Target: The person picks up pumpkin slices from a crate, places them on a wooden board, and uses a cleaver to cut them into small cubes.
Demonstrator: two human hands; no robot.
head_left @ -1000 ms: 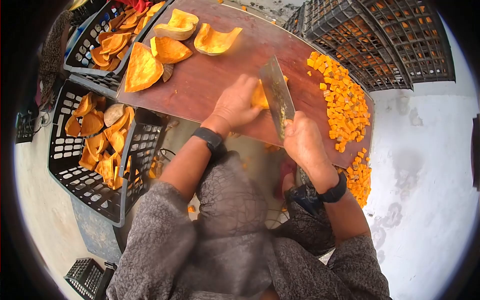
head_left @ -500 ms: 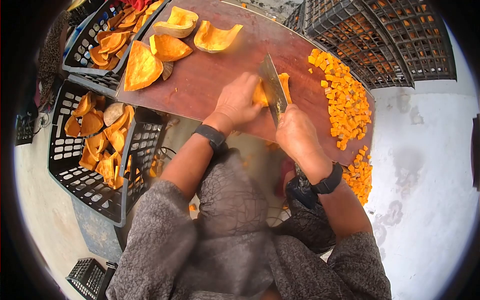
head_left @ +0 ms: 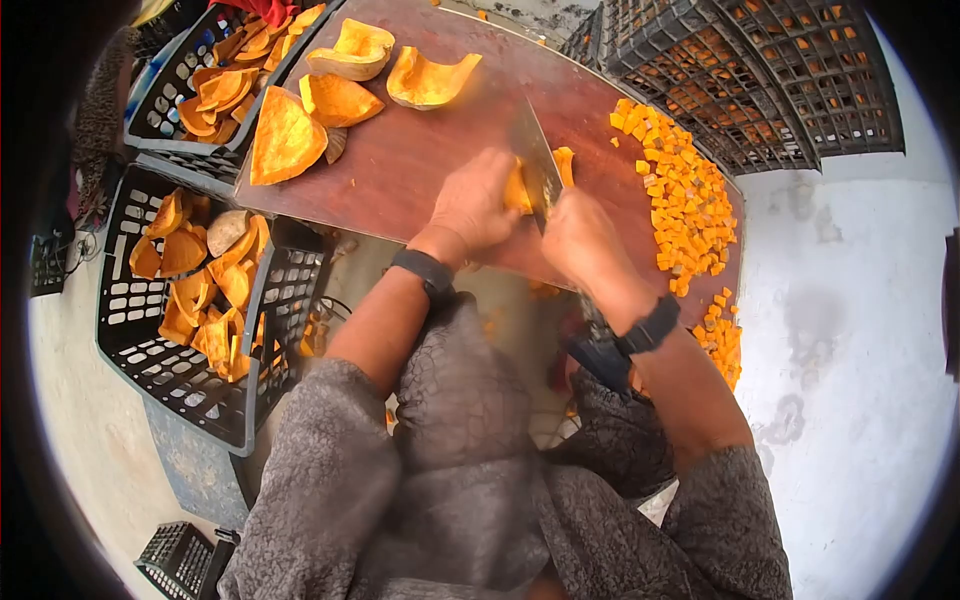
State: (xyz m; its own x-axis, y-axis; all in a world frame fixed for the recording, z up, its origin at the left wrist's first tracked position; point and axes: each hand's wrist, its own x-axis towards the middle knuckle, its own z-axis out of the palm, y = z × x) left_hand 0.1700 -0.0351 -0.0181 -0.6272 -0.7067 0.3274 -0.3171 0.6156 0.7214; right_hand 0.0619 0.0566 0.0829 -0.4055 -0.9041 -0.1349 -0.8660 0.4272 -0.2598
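On the reddish-brown board [head_left: 420, 170], my left hand [head_left: 474, 202] is closed on an orange pumpkin piece [head_left: 517, 188], near the board's front edge. My right hand [head_left: 585, 238] grips the handle of a wide-bladed knife [head_left: 540, 152]. The blade stands beside the held piece, on its right, and its upper part is blurred. Another slim orange piece [head_left: 564, 166] shows just past the blade. Whether the edge touches the pumpkin is hidden. Several larger pumpkin chunks [head_left: 287, 138] lie at the board's far left.
Small orange cubes [head_left: 690, 200] are heaped along the board's right side. Two black crates [head_left: 250, 330] of pumpkin pieces stand at the left, one behind the other. Stacked dark crates [head_left: 740, 85] stand at the back right. A small crate [head_left: 175, 558] is at the lower left.
My right hand and the knife have shifted a little to the left, closer to my left hand. The slim piece beyond the blade looks shorter. My left hand holds nearly the same place.
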